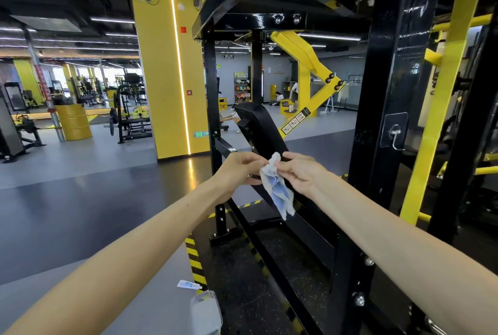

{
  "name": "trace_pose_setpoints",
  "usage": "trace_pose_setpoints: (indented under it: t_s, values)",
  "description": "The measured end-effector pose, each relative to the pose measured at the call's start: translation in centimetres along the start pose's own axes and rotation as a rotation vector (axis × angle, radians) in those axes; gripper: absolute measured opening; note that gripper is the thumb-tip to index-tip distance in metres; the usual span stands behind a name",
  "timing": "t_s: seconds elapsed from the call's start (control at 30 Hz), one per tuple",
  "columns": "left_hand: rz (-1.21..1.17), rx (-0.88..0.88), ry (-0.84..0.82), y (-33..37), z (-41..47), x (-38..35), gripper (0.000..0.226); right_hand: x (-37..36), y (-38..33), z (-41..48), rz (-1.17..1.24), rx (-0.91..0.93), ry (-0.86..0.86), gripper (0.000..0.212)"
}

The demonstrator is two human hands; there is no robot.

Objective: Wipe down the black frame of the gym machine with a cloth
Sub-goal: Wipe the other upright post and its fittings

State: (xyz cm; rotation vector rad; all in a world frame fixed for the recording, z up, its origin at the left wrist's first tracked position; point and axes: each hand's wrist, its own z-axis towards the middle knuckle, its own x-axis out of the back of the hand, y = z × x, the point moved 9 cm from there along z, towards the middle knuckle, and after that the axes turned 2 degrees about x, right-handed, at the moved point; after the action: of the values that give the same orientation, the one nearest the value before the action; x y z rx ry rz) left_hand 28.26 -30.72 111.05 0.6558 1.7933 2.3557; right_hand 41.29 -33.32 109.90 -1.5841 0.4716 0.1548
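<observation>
A crumpled light-blue and white cloth (277,189) hangs in the air between my two hands, in front of the gym machine's black frame (390,92). My right hand (301,171) pinches the cloth's top edge with thumb and fingers. My left hand (238,170) has its fingers curled at the cloth's left edge and touches or pinches it there. Both arms reach forward from the bottom of the view. Behind the cloth a black padded arm (258,129) slopes down toward a low black rail (283,262).
A thick black upright with a clear stick-on hook (394,131) stands to the right, with yellow frame bars (442,86) behind it. A yellow pillar (167,73) rises at the left. A small tube (188,285) and a white container (206,313) lie on the floor by hazard tape.
</observation>
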Motion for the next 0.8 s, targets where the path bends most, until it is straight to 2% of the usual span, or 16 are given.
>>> trace_pose_setpoints:
  t_s: [0.1,0.17,0.23,0.3,0.37,0.5,0.57,0.7,0.8]
  values:
    - [0.137,-0.008,-0.086,-0.5,-0.3,-1.1,0.035,0.0,0.1,-0.4,-0.024,-0.014,0.013,0.042]
    - [0.168,-0.036,-0.006,-0.2,-0.2,-0.6,0.026,-0.3,0.3,-0.3,-0.004,-0.025,0.007,0.045]
    - [0.103,-0.022,0.063,0.0,-0.3,0.3,0.008,-0.5,0.5,0.0,0.004,-0.035,-0.009,0.053]
    - [0.025,0.051,0.090,-0.6,-0.3,1.3,0.014,-0.5,0.5,0.1,-0.058,-0.030,-0.026,0.054]
    - [-0.069,0.136,0.133,-1.5,-0.4,2.7,0.016,-0.1,0.2,0.2,-0.214,-0.008,-0.030,0.051]
    - [-0.339,0.256,0.291,-2.9,-0.8,6.2,0.016,1.8,-1.7,0.5,-0.655,0.107,0.091,0.040]
    - [-0.446,0.318,0.352,-3.8,-1.0,7.9,0.020,1.5,-2.5,0.3,-0.872,0.165,0.073,0.040]
    - [-0.316,0.323,0.303,-4.1,-1.3,9.2,0.034,-0.1,-2.7,-0.5,-1.120,0.258,-0.011,0.036]
    - [-0.315,0.267,0.301,-3.3,-1.7,9.0,0.034,-0.7,-2.7,-0.1,-1.213,0.334,0.012,0.023]
